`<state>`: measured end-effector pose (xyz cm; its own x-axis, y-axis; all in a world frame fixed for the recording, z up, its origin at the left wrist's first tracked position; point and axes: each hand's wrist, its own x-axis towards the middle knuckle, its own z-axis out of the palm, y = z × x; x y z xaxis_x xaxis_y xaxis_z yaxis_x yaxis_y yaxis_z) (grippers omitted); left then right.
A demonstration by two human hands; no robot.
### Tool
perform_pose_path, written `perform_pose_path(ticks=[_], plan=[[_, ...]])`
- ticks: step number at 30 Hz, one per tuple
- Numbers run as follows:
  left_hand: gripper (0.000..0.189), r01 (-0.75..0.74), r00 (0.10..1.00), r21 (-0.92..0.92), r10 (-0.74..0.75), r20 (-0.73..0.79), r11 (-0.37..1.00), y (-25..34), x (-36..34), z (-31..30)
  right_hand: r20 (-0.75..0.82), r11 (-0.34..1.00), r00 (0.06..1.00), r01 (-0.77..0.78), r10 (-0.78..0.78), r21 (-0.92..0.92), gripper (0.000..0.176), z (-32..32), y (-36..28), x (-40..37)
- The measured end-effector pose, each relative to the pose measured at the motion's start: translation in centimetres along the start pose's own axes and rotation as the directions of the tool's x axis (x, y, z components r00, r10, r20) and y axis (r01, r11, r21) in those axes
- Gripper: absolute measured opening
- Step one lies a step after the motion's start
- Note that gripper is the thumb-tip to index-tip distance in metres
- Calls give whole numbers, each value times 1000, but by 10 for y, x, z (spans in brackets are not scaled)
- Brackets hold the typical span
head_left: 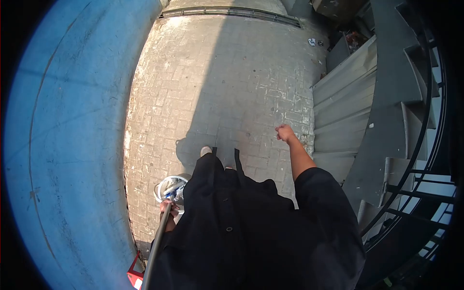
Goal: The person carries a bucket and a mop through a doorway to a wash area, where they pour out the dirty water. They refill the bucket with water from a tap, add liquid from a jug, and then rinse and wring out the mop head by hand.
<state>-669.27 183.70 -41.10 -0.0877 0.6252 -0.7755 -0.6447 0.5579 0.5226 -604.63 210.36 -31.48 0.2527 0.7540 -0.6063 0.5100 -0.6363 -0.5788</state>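
Observation:
At the lower left, my left hand is closed around a long grey pole, which slants down past my dark shirt. Just beyond that hand is a round white bucket with white and blue items inside; whether the hand also grips its handle is hidden. My right hand hangs in the air over the paving at the right, fingers curled in, with no object visible in it. Part of a red object shows beside the pole at the bottom left.
A blue wall runs along the left side. Brick paving stretches forward to a metal drain grate. On the right are grey panels, a staircase with a black railing, and small litter farther ahead.

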Motion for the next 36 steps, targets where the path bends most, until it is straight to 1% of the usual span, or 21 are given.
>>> perform_pose_path(ticks=[2, 3, 4, 6, 7, 11, 12, 13, 14, 15, 17, 19, 22, 23, 24, 25, 28, 29, 32, 34, 36], plan=[[11, 121, 984, -32, -124, -128, 992, 42, 44, 68, -14, 990, 992, 124, -124, 65, 25, -30, -91, 36], [13, -13, 999, 38, 15, -49, 999, 56, 74, 92, -25, 983, 986, 167, -165, 77, 25, -43, -121, 63], [14, 181, 983, 47, -180, -39, 982, 85, 105, 116, -45, 974, 978, 206, -203, 96, 26, -53, -154, 87], [13, 213, 977, 135, -214, -8, 968, 107, 213, 128, -126, 964, 973, 211, -192, 162, 27, -77, -177, 143], [24, 524, 818, 196, -554, 156, 829, 145, 249, 145, -165, 959, 972, 197, -165, 202, 28, -86, -178, 162], [21, 310, 877, 260, -381, 294, 915, 234, 326, 282, -247, 936, 930, -197, 273, 291, 30, -95, -57, 254], [20, 327, 898, 288, -391, 203, 900, 254, 340, 305, -195, 852, 843, -440, 501, 285, 31, -100, -77, 223], [18, 394, 907, 119, -407, 107, 911, 270, 354, 338, -107, 685, 702, -631, 704, 365, 33, -86, -48, 220], [15, 363, 926, 147, -373, 49, 920, 291, 369, 360, -32, 499, 562, -705, 826, 504, 30, -70, -34, 209], [12, 327, 943, 170, -332, -1, 930, 308, 389, 385, 70, 346, 476, -726, 877, 594, 28, -51, -16, 198], [11, 357, 934, 109, -355, -34, 928, 343, 430, 432, 382, 235, 447, -842, 809, 485, 30, -34, -3, 188], [13, 380, 922, 55, -383, 59, 923, 376, 473, 467, 403, 251, 408, -887, 819, 388, 31, -22, -63, 211], [15, 287, 958, 101, -282, -59, 953, 440, 512, 581, 403, 331, 450, -884, 797, 332, 31, -37, -136, 310], [17, 285, 956, -33, -287, -58, 958, 446, 548, 590, 394, 369, 476, -873, 786, 319, 32, -48, -159, 356], [16, 536, 813, -36, -504, 290, 844, 473, 584, 592, 365, 408, 507, -856, 781, 316, 32, -66, -183, 409], [17, 617, 770, -86, -578, 269, 782, 490, 611, 610, 322, 448, 537, -837, 779, 313, 32, -89, -212, 467], [23, 438, 881, -48, -418, 222, 897, 529, 693, 653, 190, 502, 571, -806, 798, 313, 34, -198, -326, 670], [25, 390, 897, -39, -370, 242, 920, 547, 715, 669, 90, 622, 668, -728, 739, 288, 35, -246, -400, 727], [28, 774, 603, -174, -624, 497, 609, 617, 745, 739, -112, 920, 921, -352, 373, 172, 39, -374, -605, 892], [30, 790, 561, -111, -638, 527, 603, 644, 799, 771, -352, 987, 936, 35, 23, 158, 33, -433, -743, 986], [30, 765, 566, -72, -613, 551, 641, 678, 841, 816, -432, 967, 873, 254, -226, 9, 34, -473, -891, 1025]])
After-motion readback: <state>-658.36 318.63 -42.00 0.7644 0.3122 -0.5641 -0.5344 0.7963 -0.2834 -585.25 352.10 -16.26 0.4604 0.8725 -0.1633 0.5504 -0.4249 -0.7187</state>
